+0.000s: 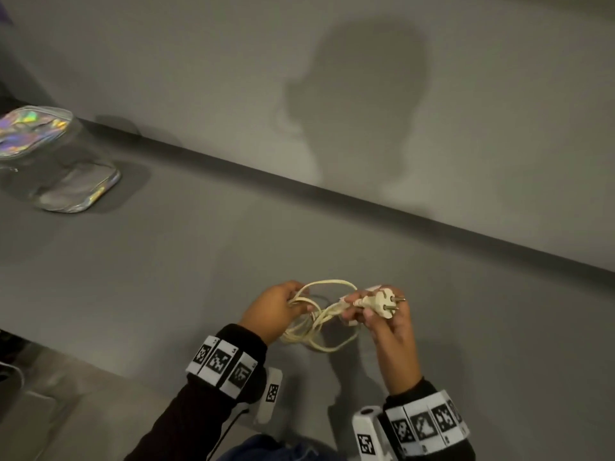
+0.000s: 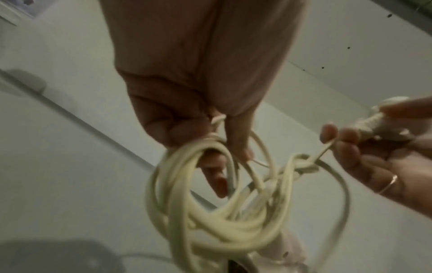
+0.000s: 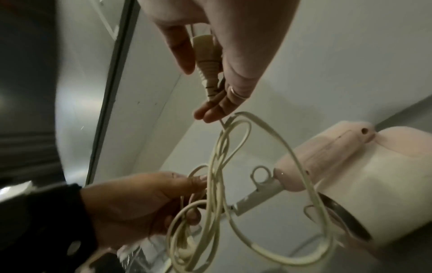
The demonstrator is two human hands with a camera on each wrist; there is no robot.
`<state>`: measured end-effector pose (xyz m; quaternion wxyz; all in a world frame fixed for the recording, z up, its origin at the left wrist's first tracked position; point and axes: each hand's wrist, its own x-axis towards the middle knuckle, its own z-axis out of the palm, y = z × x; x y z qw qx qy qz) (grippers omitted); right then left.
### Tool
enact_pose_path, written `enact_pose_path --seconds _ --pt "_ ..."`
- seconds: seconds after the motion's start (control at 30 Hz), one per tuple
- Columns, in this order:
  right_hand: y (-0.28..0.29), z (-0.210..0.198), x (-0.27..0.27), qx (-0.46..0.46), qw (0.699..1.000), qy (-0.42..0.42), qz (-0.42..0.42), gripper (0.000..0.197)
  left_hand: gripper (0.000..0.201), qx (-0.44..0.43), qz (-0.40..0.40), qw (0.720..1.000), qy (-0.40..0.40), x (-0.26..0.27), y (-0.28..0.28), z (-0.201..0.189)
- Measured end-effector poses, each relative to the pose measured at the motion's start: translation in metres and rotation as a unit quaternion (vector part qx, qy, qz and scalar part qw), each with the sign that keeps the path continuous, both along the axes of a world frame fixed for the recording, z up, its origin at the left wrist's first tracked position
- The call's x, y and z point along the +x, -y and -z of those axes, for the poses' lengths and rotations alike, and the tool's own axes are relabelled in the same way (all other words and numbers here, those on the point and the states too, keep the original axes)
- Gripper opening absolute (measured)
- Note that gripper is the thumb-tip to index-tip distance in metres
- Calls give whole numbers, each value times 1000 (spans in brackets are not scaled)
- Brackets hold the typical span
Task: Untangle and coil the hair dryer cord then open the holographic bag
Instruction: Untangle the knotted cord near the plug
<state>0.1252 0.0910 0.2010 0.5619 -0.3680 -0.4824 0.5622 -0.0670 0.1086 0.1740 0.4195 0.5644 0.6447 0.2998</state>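
Between both hands, cream cord (image 1: 316, 322) hangs in tangled loops.

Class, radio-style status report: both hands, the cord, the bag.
Left hand grips cord loops; right hand pinches plug. Cord tangled, uncoiled. Holographic bag untouched, far left. Nothing blocking.

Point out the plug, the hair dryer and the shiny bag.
plug (image 1: 374, 303): head view, on its cream body.
hair dryer (image 3: 364, 188): right wrist view, on its pink casing.
shiny bag (image 1: 36, 131): head view, on its rainbow top.
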Motion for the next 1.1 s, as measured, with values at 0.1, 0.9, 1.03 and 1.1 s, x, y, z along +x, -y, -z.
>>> enact_pose_path --seconds 0.1,0.9,1.03,1.1 --pt "-5 -7 4 -30 999 -17 30 42 8 -5 -44 997 -69 7 0 -7" --pt "-21 9 7 -184 967 -172 40 41 25 -26 99 994 -40 24 0 -17" --pt "-21 11 7 -144 976 -157 53 63 30 -2 83 988 -127 24 -5 -15" --pt "-21 12 7 -123 978 -141 90 65 20 33 65 980 -183 31 -6 -24"
